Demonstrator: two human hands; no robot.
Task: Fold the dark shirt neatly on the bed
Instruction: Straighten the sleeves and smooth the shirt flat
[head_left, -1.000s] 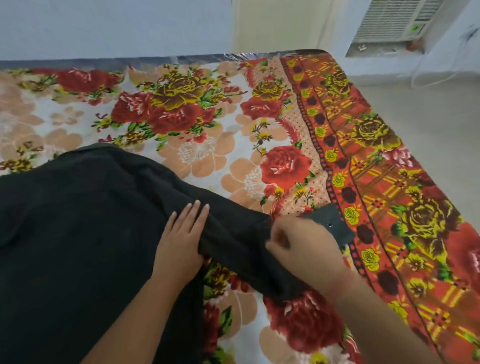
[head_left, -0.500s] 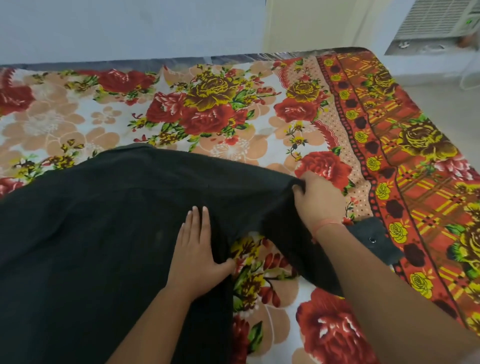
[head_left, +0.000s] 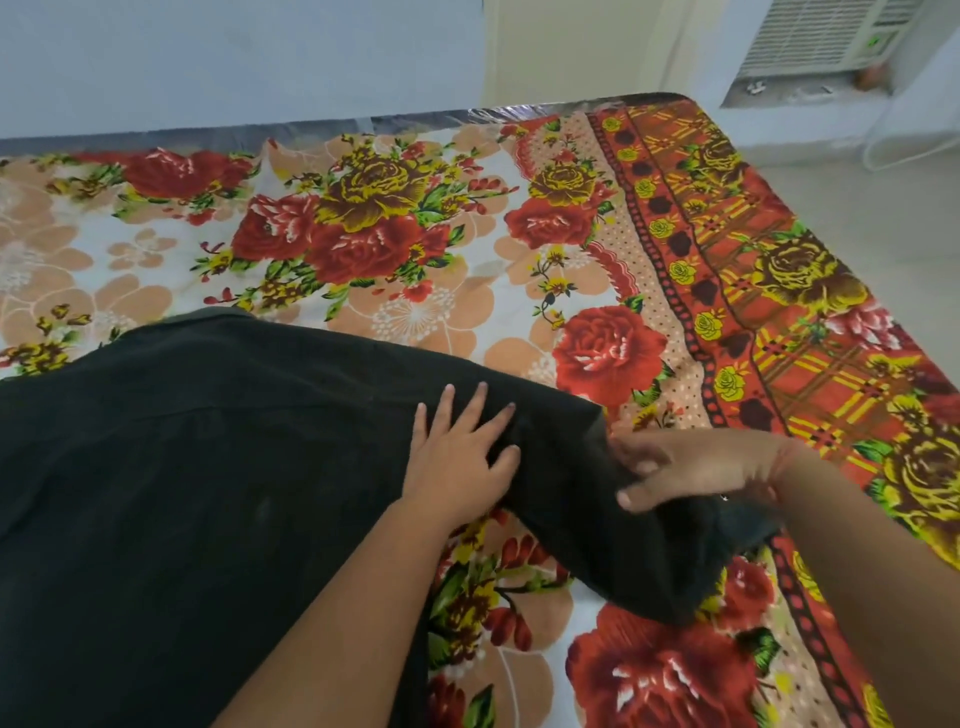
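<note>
The right hand (head_left: 696, 467) has slid from the far edge of the sleeve (head_left: 597, 525) back toward the cuff (head_left: 748, 527) and now pinches the sleeve between thumb and fingers. The left hand (head_left: 460, 462) has stayed flat, fingers spread, pressing the shirt (head_left: 182, 493), which lies spread on the bed (head_left: 363, 234).

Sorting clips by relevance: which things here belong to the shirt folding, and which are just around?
Job: dark shirt, left hand pressing it, right hand gripping its sleeve, bed.
Around: window air conditioner, floor, wall.
</note>
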